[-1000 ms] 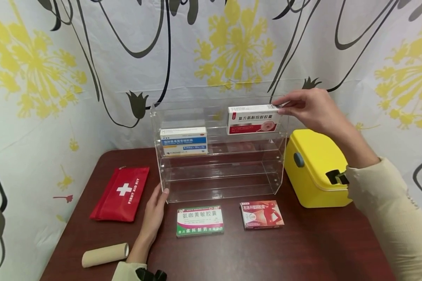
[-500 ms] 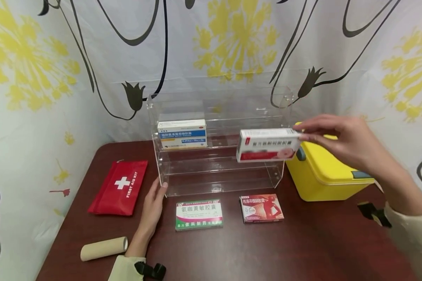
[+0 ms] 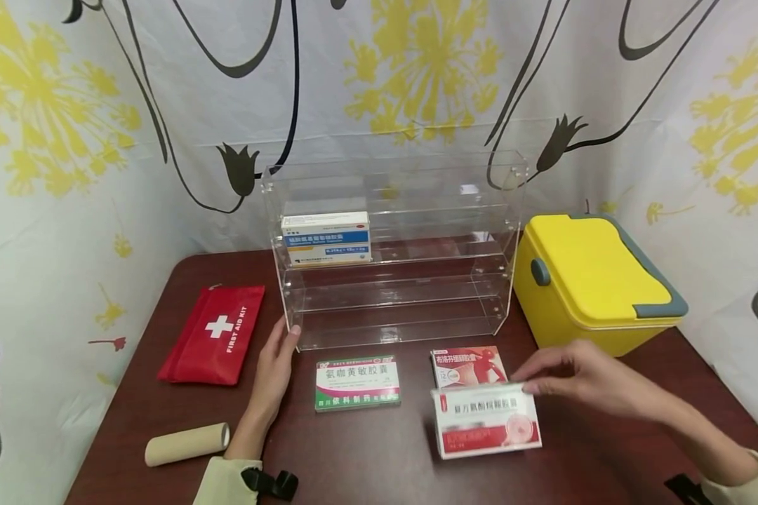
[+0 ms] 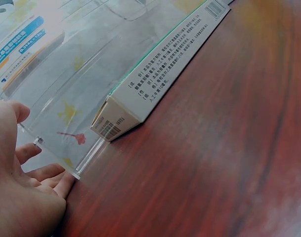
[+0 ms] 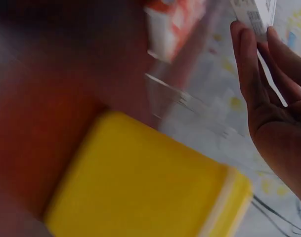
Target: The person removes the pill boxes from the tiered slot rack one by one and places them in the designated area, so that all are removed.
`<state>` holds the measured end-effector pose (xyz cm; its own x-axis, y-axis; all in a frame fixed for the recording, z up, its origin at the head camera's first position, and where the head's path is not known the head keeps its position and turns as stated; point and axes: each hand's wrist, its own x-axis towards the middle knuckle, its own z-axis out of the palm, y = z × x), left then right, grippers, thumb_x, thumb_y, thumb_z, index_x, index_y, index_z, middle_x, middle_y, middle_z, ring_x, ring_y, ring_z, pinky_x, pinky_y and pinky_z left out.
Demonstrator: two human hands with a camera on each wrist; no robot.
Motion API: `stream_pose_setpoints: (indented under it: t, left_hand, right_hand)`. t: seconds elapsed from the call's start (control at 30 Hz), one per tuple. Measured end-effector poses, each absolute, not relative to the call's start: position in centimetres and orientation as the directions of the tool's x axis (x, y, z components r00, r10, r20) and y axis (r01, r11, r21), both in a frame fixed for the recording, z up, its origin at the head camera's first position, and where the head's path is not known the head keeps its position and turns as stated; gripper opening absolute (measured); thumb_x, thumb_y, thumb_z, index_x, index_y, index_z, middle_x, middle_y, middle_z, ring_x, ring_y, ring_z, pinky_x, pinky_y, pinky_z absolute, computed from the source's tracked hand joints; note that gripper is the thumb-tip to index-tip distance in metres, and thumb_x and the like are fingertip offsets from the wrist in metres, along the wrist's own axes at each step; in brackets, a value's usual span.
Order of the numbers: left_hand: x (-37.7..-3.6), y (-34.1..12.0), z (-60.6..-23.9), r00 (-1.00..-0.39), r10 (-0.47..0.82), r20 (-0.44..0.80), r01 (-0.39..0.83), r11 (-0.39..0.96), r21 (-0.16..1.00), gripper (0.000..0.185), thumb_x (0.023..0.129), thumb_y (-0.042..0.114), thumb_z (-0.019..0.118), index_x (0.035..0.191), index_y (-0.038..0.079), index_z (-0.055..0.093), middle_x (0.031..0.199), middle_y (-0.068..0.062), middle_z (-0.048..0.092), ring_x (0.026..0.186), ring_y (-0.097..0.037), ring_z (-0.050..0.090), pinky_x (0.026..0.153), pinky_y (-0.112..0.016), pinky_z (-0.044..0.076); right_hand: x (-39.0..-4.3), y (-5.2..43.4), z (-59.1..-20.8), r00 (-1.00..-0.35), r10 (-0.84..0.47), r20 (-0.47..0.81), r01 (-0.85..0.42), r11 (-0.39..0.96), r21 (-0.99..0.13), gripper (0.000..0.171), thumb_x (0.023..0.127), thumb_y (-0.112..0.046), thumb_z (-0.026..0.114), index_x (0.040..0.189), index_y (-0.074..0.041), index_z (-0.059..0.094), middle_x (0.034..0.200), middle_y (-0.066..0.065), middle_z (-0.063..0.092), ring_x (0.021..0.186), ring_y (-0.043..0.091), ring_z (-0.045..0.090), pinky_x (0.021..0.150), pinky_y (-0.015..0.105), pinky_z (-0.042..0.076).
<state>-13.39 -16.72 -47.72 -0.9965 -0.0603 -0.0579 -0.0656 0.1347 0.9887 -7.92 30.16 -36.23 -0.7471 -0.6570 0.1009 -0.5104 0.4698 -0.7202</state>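
Observation:
My right hand [image 3: 584, 379] pinches a white and red medicine box [image 3: 488, 421] by its right end. That box overlaps the near part of a red medicine box [image 3: 467, 366] on the table in the head view. My left hand [image 3: 273, 365] grips the lower left side of a clear acrylic display rack [image 3: 388, 335], thumb at its front edge. In the left wrist view, the fingers [image 4: 46, 173] lie along the side panel. A blue and white medicine box [image 3: 327, 240] stands at the left on an upper tier. A green and white medicine box [image 3: 357, 382] lies before the rack.
A yellow box [image 3: 594, 266] with grey handles stands right of the rack. At the left lie a red first aid pouch [image 3: 217, 337] and a cardboard tube [image 3: 187, 445]. A patterned curtain [image 3: 379, 84] hangs behind the dark wooden table [image 3: 354, 463].
My right hand has brought the white and red medicine box from the rack's upper right down toward me, low over the table. The left hand keeps its place at the rack.

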Motion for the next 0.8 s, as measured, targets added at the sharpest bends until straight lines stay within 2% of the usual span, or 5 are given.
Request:
stream_pose_setpoints:
  t: [0.17,0.33,0.47,0.63,0.8]
  left_hand:
    - [-12.9,-16.3,-45.9,-0.995,-0.051,-0.081,-0.087,0.133,0.987,0.060,0.101,0.039,0.051,0.155,0.023,0.029,0.151,-0.003,0.037,0.137,-0.022,0.030,0.112,-0.054,0.023]
    - [-12.2,-16.0,-44.3,-0.996,-0.040,-0.076,-0.081,0.138,0.987,0.060,0.103,0.036,0.050,0.156,0.020,0.027,0.152,-0.006,0.035,0.138,-0.025,0.028,0.111,-0.057,0.022]
    - [-12.0,-16.0,-44.1,-0.997,-0.034,-0.073,-0.077,0.135,0.988,0.061,0.102,0.036,0.050,0.156,0.020,0.026,0.153,-0.007,0.035,0.139,-0.026,0.028,0.111,-0.057,0.022]
    - [-12.0,-16.0,-44.1,-0.996,-0.041,-0.074,-0.079,0.129,0.989,0.058,0.103,0.035,0.050,0.155,0.020,0.029,0.151,-0.005,0.037,0.137,-0.023,0.030,0.111,-0.055,0.024]
    - [-12.0,-16.0,-44.3,-0.997,-0.047,-0.068,-0.073,0.135,0.988,0.058,0.103,0.036,0.050,0.155,0.019,0.030,0.150,-0.006,0.038,0.136,-0.022,0.031,0.111,-0.053,0.024]
  right_hand:
    - [-6.8,30.8,-39.1,-0.746,-0.666,-0.022,-0.377,0.449,-0.810,0.019,0.093,-0.017,0.068,0.111,-0.017,0.075,0.101,-0.004,0.073,0.087,0.010,0.067,0.070,0.027,0.054]
    - [-6.6,31.0,-40.8,-0.743,-0.663,-0.089,-0.282,0.431,-0.857,0.020,0.094,-0.016,0.066,0.111,-0.013,0.075,0.101,0.000,0.073,0.084,0.010,0.066,0.069,0.029,0.055]
    - [-6.8,31.3,-41.4,-0.742,-0.664,-0.094,-0.271,0.424,-0.864,0.020,0.094,-0.015,0.066,0.111,-0.010,0.075,0.101,0.001,0.073,0.081,0.010,0.066,0.067,0.030,0.056]
    - [-7.1,31.4,-41.7,-0.756,-0.649,-0.086,-0.300,0.461,-0.835,0.019,0.093,-0.018,0.068,0.110,-0.013,0.076,0.099,-0.002,0.073,0.081,0.010,0.066,0.066,0.029,0.055]
    - [-7.3,31.5,-42.2,-0.774,-0.625,-0.099,-0.276,0.475,-0.835,0.018,0.092,-0.019,0.069,0.107,-0.014,0.077,0.098,-0.002,0.073,0.081,0.010,0.067,0.066,0.030,0.056]
